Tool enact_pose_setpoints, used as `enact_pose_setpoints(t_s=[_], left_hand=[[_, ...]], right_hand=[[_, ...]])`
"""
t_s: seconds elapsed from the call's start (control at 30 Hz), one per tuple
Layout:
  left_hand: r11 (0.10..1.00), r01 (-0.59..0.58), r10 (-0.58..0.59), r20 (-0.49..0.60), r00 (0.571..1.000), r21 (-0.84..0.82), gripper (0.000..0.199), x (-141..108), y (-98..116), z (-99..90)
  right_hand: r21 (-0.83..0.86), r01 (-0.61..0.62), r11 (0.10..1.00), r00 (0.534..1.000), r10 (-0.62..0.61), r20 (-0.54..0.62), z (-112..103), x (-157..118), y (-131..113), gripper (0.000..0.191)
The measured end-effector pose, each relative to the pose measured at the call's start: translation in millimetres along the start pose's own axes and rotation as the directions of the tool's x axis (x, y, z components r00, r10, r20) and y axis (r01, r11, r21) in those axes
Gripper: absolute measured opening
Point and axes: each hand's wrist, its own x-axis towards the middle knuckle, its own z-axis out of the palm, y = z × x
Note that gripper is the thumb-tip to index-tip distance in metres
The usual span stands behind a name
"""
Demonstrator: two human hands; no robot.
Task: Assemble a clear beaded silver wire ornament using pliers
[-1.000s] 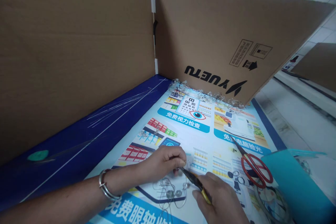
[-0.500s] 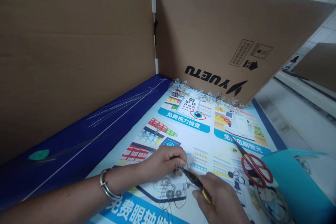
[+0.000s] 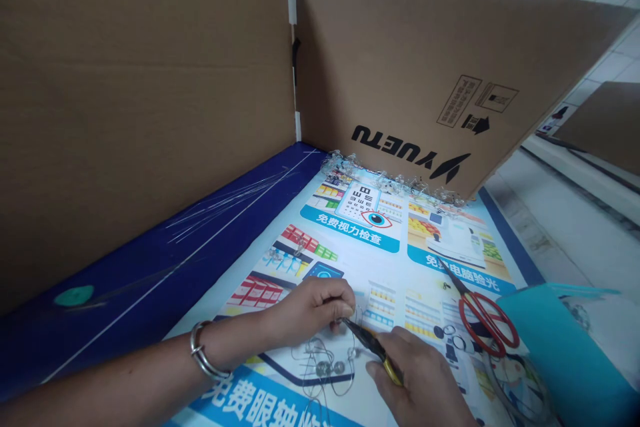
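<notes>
Printed optician's poster (image 3: pixel 385 267) covers the work surface, backed by cardboard panels (image 3: pixel 150 80). A tangle of thin wire (image 3: pixel 323 353) runs up to the left hand (image 3: pixel 313 312), its fingers (image 3: pixel 340 300) pressed together on it, just beside the tips of the yellow-handled pliers (image 3: pixel 370 340) closed in the right hand (image 3: pixel 420 380) (the pinched bit is hidden by fingertips). Both hands sit as they did a moment earlier, nothing obviously shifted.

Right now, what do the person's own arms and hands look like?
The left hand and right hand are bare, without gloves, and the left forearm shows no sleeve. A silver-coloured metal bangle circles the left wrist; the right wrist is out of view.
</notes>
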Motion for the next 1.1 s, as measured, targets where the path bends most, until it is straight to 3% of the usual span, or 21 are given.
enact_pose_setpoints(t_s=[0.33,0.67,1.1], left_hand=[[1.0,0.007,-0.007,-0.017,1.0,0.006,0.013,0.5,0.7,1.6],[1.0,-0.018,0.017,-0.268,0.963,-0.002,0.015,3.9,8.8,-4.3],[0.999,-0.052,0.042,-0.393,0.919,-0.015,0.015,1.0,6.5,-2.9]], right_hand=[[0.0,0.011,1.0,0.999,-0.011,-0.038,4.9,1.3,2.2,0.021],[0.027,0.04,0.999,0.958,-0.031,-0.285,15.2,6.1,21.3,0.019],[-0.003,-0.065,0.998,0.976,0.063,-0.21,5.2,3.6,19.6,0.019]])
